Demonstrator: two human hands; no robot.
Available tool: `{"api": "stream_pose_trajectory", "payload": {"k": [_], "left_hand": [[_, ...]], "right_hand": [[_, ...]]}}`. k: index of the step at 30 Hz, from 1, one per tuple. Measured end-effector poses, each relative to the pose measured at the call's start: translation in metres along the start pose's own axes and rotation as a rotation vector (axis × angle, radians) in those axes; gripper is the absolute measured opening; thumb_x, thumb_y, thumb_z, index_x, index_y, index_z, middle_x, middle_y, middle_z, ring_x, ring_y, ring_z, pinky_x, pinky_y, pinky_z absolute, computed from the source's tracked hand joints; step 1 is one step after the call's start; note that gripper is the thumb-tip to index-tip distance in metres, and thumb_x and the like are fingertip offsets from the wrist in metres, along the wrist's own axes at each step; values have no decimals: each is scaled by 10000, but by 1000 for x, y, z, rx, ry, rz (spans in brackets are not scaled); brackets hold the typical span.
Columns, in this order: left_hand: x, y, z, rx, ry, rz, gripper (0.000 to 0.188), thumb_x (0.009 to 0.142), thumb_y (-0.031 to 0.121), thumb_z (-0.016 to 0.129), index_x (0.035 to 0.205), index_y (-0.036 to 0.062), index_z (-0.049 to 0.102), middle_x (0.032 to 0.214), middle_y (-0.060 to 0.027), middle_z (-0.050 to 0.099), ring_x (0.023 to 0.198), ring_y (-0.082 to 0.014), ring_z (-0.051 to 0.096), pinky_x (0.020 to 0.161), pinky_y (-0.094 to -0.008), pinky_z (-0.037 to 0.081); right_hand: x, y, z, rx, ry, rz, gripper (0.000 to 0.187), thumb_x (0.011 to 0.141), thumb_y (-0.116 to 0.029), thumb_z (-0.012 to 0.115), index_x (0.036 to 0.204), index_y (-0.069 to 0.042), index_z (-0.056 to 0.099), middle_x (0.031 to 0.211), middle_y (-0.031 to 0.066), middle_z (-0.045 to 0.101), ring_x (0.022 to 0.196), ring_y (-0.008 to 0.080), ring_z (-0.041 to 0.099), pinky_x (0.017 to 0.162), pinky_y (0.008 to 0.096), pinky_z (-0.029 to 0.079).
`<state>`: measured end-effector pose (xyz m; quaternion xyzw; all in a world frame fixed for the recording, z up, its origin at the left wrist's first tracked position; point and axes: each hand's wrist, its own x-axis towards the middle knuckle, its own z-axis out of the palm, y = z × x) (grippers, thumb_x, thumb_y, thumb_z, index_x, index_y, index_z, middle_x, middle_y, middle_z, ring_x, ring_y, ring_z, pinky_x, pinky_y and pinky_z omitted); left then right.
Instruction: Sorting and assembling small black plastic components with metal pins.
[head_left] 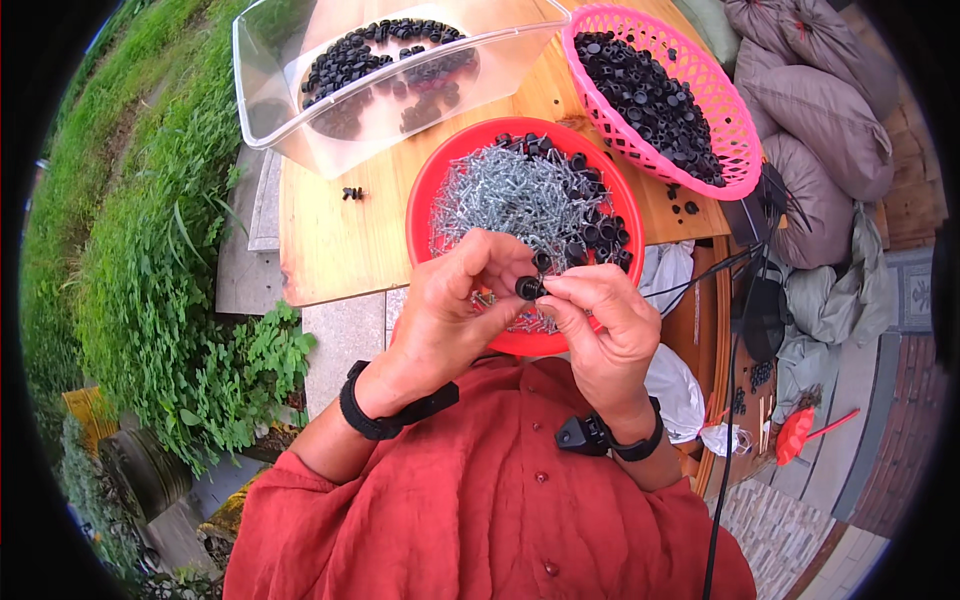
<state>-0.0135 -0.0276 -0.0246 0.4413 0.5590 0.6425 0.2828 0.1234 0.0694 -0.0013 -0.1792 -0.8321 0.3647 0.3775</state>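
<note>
A small round black plastic cap (529,288) is between my two hands, above the near half of a red round tray (420,205). My left hand (455,305) pinches the cap from the left with thumb and fingers. From the right, the thumb and forefinger of my right hand (607,318) close on its edge; whether a screw is in it is hidden. Inside the tray lies a heap of silvery screws (505,195), with more black caps (603,232) along its right side. Part of the near tray is hidden behind my hands.
On the wooden table (335,245) stand a clear plastic bin (400,95) with black parts and a pink basket (735,120) full of black caps. A few loose pieces (352,193) lie left of the tray. Grey sacks (820,110) and a black cable (728,420) are at right.
</note>
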Motion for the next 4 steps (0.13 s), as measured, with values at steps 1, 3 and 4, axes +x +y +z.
{"api": "stream_pose_trajectory", "payload": {"k": [1,3,4], "left_hand": [[0,0,0,0,2,0,382,724,-140,665,1056,24,571,928,-60,608,816,-130,618,694,-243,517],[-2,-2,-2,6,-11,29,436,732,-132,674,1113,33,539,930,-57,608,857,-140,633,716,-248,528],[-2,-2,-2,5,-10,29,436,732,-132,674,1113,33,539,930,-57,608,857,-140,633,716,-248,528]], "right_hand": [[0,0,0,0,-2,-1,196,752,50,732,927,-31,696,842,84,644,710,166,648,615,270,532],[-1,-1,-1,27,-30,-1,197,751,51,731,927,-32,698,850,82,641,720,171,654,624,269,544],[-1,-1,-1,26,-32,-2,197,751,51,731,927,-32,698,850,82,641,720,171,654,624,269,544]]}}
